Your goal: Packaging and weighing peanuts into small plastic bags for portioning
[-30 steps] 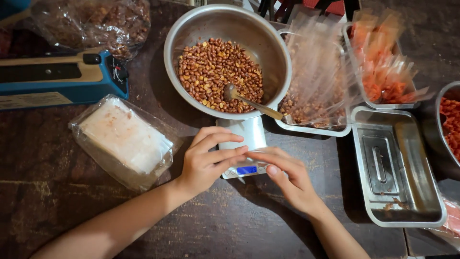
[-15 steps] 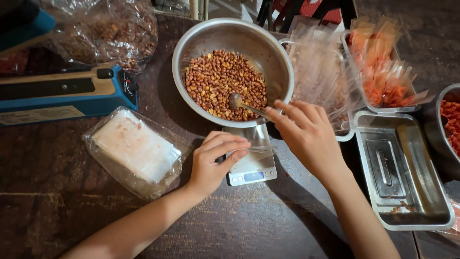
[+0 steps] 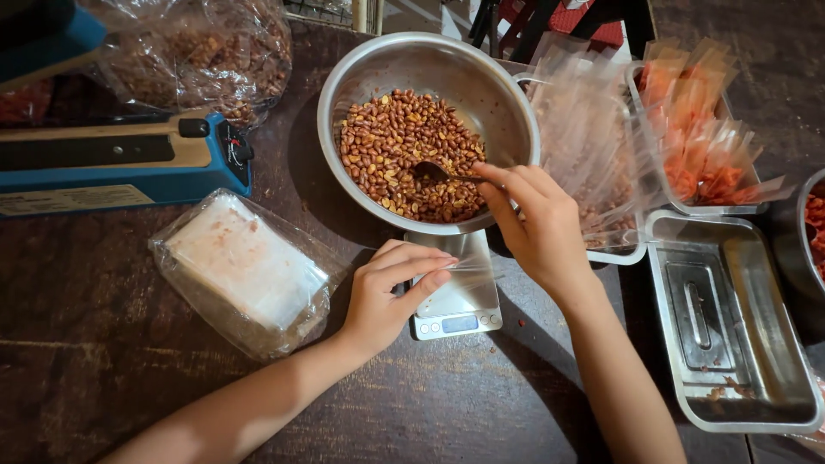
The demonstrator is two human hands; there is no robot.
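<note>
Left of the left hand lie a blue heat sealer [image 3: 120,163] and a clear bag of white sheets [image 3: 245,271]. The left hand [image 3: 391,292] rests half-curled, fingertips pressing a clear pouch [image 3: 464,271] onto the small scale [image 3: 455,301]. Just above it stands the steel bowl [image 3: 507,112] of peanuts [image 3: 391,146]. The right hand [image 3: 537,223] pinches the spoon [image 3: 438,174] handle — its tip is in the peanuts. Right of that hand: clear pouches [image 3: 584,146] and an empty steel tray [image 3: 756,344].
</note>
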